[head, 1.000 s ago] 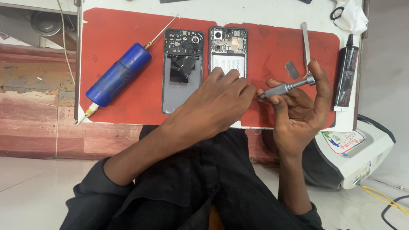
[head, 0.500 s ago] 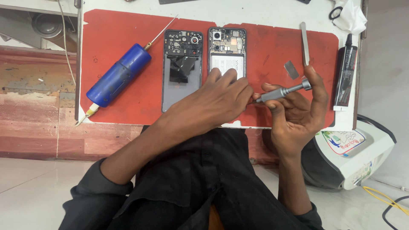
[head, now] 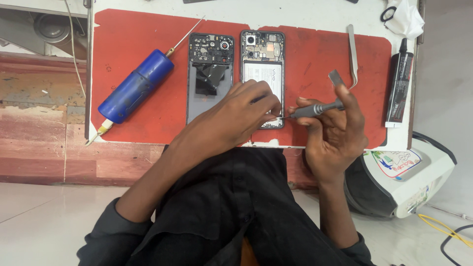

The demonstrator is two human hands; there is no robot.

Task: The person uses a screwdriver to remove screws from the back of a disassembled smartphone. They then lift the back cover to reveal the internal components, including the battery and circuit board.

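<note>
Far left on red mat [head: 148,49]: blue cylindrical tool [head: 135,86], lying diagonally. Next, detached back cover [head: 209,74], then opened phone [head: 262,54], long axis running away from body. Left hand [head: 231,118] pinched narrow over phone's lower end, fingertips touching it. Right hand [head: 335,133] closed around grey screwdriver [head: 315,109], tip pointing left, just beside phone's lower right corner. Tweezers [head: 352,54], black glue tube [head: 398,88] farther right.

Single head view, looking steeply down, close over red mat [head: 148,39] on bench edge.
</note>
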